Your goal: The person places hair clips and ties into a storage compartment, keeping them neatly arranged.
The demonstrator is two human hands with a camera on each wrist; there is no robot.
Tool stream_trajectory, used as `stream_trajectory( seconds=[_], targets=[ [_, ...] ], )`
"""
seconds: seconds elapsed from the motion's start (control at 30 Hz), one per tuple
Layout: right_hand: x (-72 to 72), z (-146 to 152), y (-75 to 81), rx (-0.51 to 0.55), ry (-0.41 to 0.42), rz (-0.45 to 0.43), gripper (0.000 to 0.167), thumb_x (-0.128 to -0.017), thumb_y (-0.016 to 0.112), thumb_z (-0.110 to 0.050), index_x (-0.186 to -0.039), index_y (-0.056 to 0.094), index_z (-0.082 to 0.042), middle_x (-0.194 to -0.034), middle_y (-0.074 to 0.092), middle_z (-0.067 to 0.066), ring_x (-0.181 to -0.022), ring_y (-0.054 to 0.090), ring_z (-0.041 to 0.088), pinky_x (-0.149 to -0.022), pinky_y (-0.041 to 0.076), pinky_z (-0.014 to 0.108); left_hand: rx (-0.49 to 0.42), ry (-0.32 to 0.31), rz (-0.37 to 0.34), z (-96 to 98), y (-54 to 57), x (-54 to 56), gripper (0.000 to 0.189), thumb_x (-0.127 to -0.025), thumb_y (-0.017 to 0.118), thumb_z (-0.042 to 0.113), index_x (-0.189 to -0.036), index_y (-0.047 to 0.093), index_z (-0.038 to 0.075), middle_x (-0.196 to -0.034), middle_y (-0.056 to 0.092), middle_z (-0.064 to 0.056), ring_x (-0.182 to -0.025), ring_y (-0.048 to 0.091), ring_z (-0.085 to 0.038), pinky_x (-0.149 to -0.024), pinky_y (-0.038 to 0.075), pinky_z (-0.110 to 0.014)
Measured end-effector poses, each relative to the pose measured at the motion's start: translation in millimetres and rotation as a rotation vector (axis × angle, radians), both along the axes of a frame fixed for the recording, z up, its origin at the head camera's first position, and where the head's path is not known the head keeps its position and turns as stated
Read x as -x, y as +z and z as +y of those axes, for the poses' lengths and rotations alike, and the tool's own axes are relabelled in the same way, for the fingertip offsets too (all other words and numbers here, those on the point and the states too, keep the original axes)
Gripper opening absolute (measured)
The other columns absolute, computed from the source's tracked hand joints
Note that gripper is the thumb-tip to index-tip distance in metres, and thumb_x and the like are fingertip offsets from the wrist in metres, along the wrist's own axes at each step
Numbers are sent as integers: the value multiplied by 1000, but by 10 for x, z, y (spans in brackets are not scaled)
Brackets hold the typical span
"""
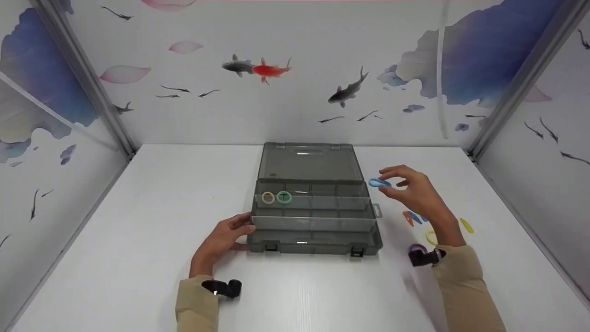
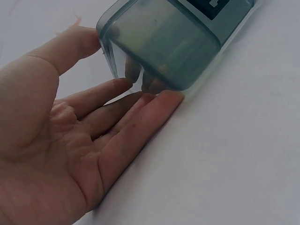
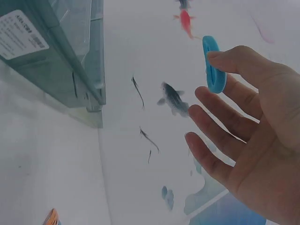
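A grey see-through compartment box (image 1: pixel 318 236) stands with its lid (image 1: pixel 311 161) raised toward the back wall. At its front left corner my left hand (image 1: pixel 226 237) holds the box, thumb at the rim and fingertips against the side wall, as the left wrist view shows. Right of the box, above the table, my right hand (image 1: pixel 412 191) pinches a blue hair tie (image 3: pixel 214 65) between thumb and index finger; the other fingers are spread. An orange hair tie (image 1: pixel 268 198) and a green hair tie (image 1: pixel 284 197) sit side by side in the box's back left.
Right of the box lie an orange hair clip (image 1: pixel 408 218), a blue hair clip (image 1: pixel 414 217) and a yellow hair clip (image 1: pixel 466 225). A yellow hair tie (image 1: pixel 430 237) and a purple hair tie (image 1: pixel 417 249) lie partly under the right wrist. Fish-printed walls (image 1: pixel 295 110) enclose the white table.
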State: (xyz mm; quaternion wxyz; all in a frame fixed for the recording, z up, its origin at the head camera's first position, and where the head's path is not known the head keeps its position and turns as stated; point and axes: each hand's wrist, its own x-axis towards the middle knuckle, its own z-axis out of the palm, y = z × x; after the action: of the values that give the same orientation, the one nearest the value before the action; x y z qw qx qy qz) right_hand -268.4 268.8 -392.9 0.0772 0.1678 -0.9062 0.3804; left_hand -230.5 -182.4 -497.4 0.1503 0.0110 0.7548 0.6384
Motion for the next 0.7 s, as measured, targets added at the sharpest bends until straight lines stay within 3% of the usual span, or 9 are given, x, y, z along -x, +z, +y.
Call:
stream_trajectory(
  seconds=[0.17,0.4,0.7],
  targets=[
    [104,-242,102,3,75,3,22,-93,72,-16,-114,72,-8,-132,63,11,-124,57,33,-100,49,53,7,-3,-3,-6,-9,13,62,-96,67,25,-152,44,8,-157,42,-20,-139,48,-37,-92,59,-46],
    [255,-649,242,-85,157,30,23,-91,74,-12,-113,71,-7,-131,62,14,-124,57,34,-99,50,53,13,3,3,-16,10,33,65,-96,68,26,-152,42,6,-157,41,-21,-139,48,-37,-90,60,-45],
    [479,-1057,293,-87,175,-37,24,-92,72,-16,-114,72,-5,-133,62,13,-131,54,34,-108,47,53,11,-9,9,-13,20,2,65,-96,67,27,-153,42,7,-158,40,-20,-140,47,-38,-91,59,-44]
  ],
)
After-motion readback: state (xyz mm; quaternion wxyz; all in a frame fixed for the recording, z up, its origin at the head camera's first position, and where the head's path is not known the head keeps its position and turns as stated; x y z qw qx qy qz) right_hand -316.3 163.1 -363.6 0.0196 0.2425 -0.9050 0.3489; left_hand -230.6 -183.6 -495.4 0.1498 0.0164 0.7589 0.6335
